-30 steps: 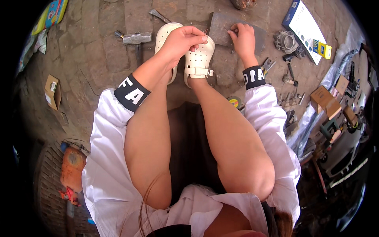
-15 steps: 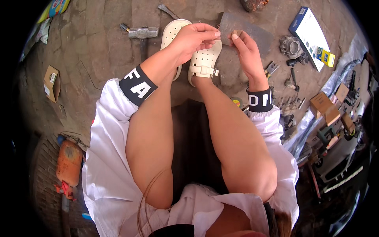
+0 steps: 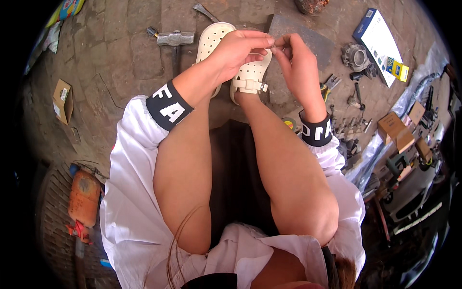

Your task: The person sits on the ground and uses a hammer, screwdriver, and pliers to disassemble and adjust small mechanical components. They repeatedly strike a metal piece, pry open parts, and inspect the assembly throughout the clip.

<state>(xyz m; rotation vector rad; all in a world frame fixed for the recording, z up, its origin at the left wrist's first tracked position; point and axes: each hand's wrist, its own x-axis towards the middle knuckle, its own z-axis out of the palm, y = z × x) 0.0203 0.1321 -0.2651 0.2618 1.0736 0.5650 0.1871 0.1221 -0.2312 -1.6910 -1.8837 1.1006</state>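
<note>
My left hand [image 3: 243,52] is over my cream clogs [image 3: 250,72], thumb and fingers pinched together. Its fingertips meet those of my right hand [image 3: 297,60], which is also closed in a pinch. Whatever sits between the fingertips is too small to make out. Below and beyond the hands lies a dark flat metal plate [image 3: 308,41] on the ground. A sledgehammer [image 3: 175,38] rests left of the clogs, its handle running toward me. Past it lies a flat metal tool [image 3: 206,13] that looks like a chisel.
Right of the plate are pliers [image 3: 331,83], a round metal machine part [image 3: 355,57], a white-and-blue box [image 3: 380,45] and a small yellow box [image 3: 397,70]. Several loose metal parts and a brown carton [image 3: 395,131] lie farther right. An orange tank [image 3: 84,198] and an opened cardboard box [image 3: 63,101] are at left.
My right hand has moved left, so its fingertips now meet those of my left hand. The left hand has shifted slightly right, still pinched.
</note>
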